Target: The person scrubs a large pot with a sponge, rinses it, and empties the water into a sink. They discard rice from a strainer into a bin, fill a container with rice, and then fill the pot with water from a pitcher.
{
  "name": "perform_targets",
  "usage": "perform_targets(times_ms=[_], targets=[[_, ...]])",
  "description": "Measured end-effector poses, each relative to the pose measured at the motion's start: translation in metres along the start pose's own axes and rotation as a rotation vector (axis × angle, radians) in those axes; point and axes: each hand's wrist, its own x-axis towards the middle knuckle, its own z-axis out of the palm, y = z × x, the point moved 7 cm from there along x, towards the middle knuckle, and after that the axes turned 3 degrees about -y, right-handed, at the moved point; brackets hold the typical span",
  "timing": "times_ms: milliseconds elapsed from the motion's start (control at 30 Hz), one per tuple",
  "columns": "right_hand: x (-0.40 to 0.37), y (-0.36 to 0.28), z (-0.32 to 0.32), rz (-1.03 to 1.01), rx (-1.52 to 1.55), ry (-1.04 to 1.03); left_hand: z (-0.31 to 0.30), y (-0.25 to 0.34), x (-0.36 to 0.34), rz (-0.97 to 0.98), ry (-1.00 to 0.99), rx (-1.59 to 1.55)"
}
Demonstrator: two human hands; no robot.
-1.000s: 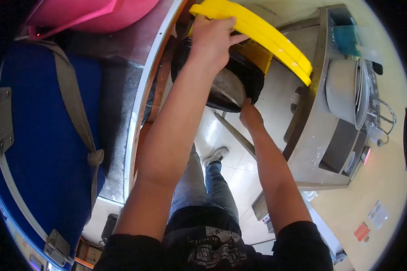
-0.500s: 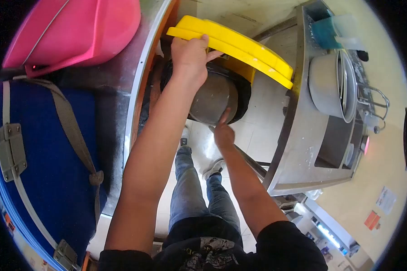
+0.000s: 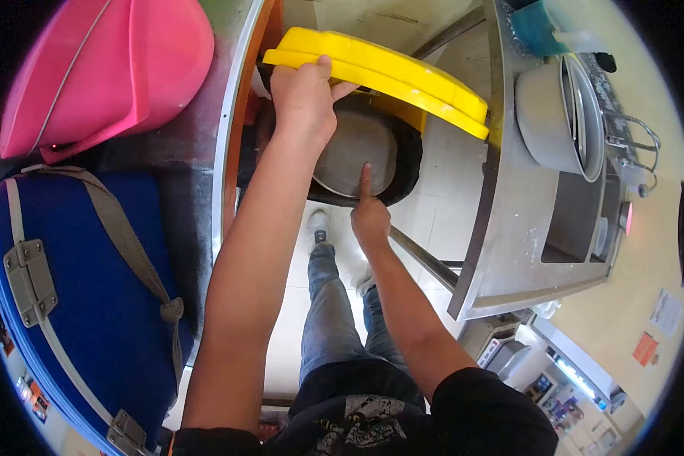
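My left hand [image 3: 304, 95] is closed on the edge of a yellow bin lid [image 3: 387, 72], holding it tilted up over the bin. Below it, a black liner [image 3: 409, 156] rings the bin's mouth. A grey metal pan [image 3: 349, 144] lies within that mouth, and the rest of the bin's inside is hidden. My right hand [image 3: 371, 220] is curled at the pan's near edge, its index finger stretched along the pan's surface. Its other fingers are partly hidden beneath.
A stainless sink counter [image 3: 501, 266] stands at right, with a metal pot [image 3: 543, 114] and a teal dipper [image 3: 539, 30] on it. On the left counter are a pink container [image 3: 167, 61] and a blue bag [image 3: 106, 258]. A metal bar [image 3: 425, 262] runs low near the right forearm.
The pan has shifted to sit more squarely in the bin's mouth, my right hand moving slightly with it. My left hand still holds the lid up. The view has shifted a little.
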Motion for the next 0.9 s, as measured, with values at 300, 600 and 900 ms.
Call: perform_targets(times_ms=[300,600,900], targets=[[-0.009,0.017,0.029,0.046,-0.021,-0.004,0.003,0.001,-0.001,0.004,-0.027,0.011],[-0.094,0.014,-0.014,-0.146,0.371,-0.024,-0.021,-0.017,-0.020,-0.139,-0.010,0.053],[-0.279,0.077,-0.102,-0.239,1.376,-0.777,-0.075,-0.023,-0.031,-0.416,-0.219,0.168]])
